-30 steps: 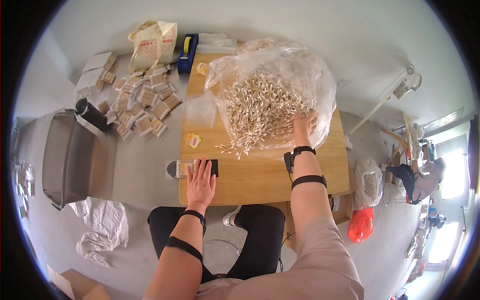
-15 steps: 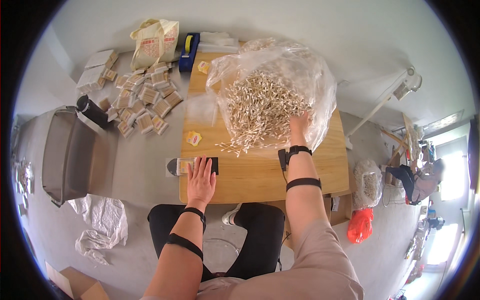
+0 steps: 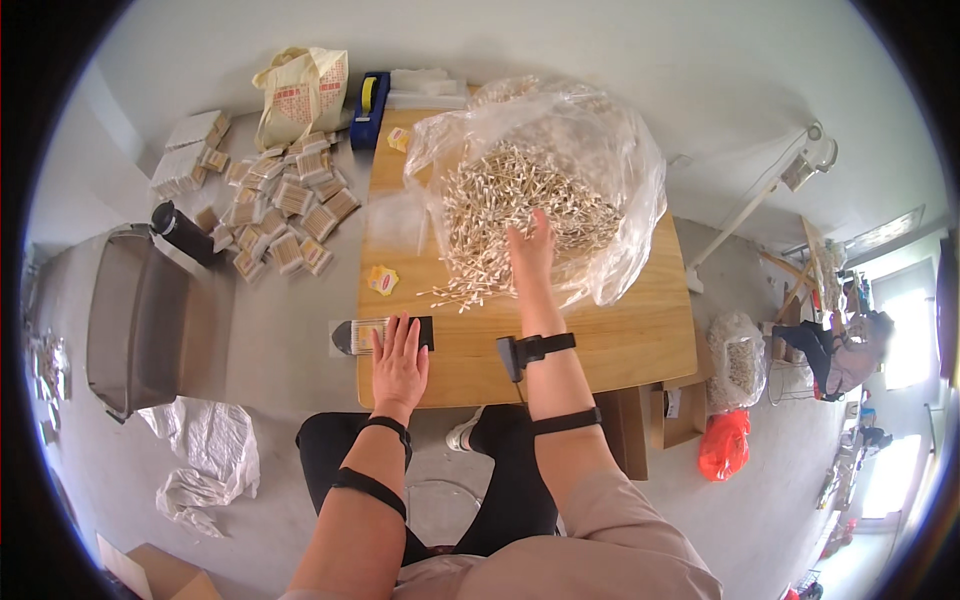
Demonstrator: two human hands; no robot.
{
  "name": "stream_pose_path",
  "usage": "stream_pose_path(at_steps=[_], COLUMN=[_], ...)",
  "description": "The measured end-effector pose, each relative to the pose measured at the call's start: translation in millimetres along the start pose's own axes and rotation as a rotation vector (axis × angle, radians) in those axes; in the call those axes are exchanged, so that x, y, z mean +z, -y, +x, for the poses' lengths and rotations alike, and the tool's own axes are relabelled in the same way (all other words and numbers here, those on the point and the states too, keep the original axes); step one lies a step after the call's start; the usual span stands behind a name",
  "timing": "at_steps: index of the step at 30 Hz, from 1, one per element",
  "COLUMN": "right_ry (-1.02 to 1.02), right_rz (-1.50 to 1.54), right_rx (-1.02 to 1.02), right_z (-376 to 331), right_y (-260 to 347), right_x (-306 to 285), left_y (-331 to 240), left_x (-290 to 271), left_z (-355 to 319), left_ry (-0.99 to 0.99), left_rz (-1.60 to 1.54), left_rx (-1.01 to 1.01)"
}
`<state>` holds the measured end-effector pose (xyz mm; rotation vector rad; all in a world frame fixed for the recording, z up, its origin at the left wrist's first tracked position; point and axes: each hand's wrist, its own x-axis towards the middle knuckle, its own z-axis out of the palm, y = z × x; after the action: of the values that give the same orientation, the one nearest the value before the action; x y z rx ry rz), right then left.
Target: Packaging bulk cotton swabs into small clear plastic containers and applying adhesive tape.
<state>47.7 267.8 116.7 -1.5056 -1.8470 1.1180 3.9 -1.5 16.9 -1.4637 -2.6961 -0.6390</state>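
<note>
My left hand [image 3: 398, 366] lies flat, fingers stretched out, over a small black holder [image 3: 426, 332] with a row of cotton swabs [image 3: 369, 336] at the table's left front edge. A clear sleeve sticks out at its left end. My right hand [image 3: 532, 252] reaches into a big heap of loose cotton swabs [image 3: 505, 195]. Its thumb stands apart from the fingers, and I make out no swab held in it. The heap spills from a large clear plastic bag [image 3: 635, 160]. Beside it, to the left, lie yellow-and-white label cards [image 3: 382, 280].
Many swab packs [image 3: 290, 200] are piled left of the wooden table [image 3: 480, 365]. Near them are a blue tape dispenser [image 3: 369, 110], a cloth bag [image 3: 300, 95], a black bottle [image 3: 183, 232] and a grey bin [image 3: 135, 320]. A person [image 3: 850, 355] sits far right.
My right hand has moved left across the swab heap, from its right side toward the middle. My left hand stays on the black holder.
</note>
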Motion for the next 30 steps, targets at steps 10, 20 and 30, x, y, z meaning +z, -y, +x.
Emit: stream_pose_path(at_steps=[10,20,30], right_ry=[-0.245,-0.089,-0.054], right_rz=[-0.266,0.071,0.014], right_rx=[0.021,0.093,-0.108], right_z=[125.7,26.7,6.4], right_y=[-82.5,-35.7,-49.3], right_x=[-59.0,-4.7,-19.1], left_y=[-4.6,1.5,-1.7], left_x=[-2.1,-4.1,-7.6], left_z=[4.7,-1.7,2.0], left_ry=[-0.005,-0.008,-0.011], left_rz=[-0.046,-0.023,-0.053], left_rx=[0.011,-0.016,-0.014])
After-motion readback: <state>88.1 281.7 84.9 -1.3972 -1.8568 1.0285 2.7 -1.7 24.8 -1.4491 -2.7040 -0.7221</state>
